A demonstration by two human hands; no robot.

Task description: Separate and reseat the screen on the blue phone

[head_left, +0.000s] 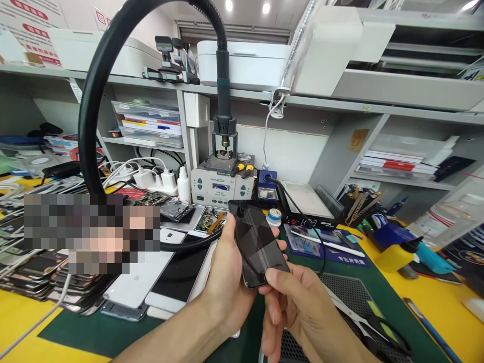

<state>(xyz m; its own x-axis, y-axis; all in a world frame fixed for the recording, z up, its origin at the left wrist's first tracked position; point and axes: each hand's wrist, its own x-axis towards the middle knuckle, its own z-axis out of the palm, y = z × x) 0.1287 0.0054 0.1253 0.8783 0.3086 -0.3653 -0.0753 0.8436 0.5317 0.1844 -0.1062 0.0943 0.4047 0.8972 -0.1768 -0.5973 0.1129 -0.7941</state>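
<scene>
i hold the dark phone (259, 244) raised over the green mat (391, 285), its glossy face tipped toward me, probably so i can see it well. my left hand (229, 272) wraps it from behind, thumb along the left edge and fingertips showing past the right, seemingly to bear the weight. my right hand (302, 297) grips the lower corner, thumb on the face, likely to steady it. scissors (346, 305) lie to the right, apparently within reach.

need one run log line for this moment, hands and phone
left hand: cradling dark phone | right hand: thumb on phone's near end | scissors: lying right of right hand
</scene>
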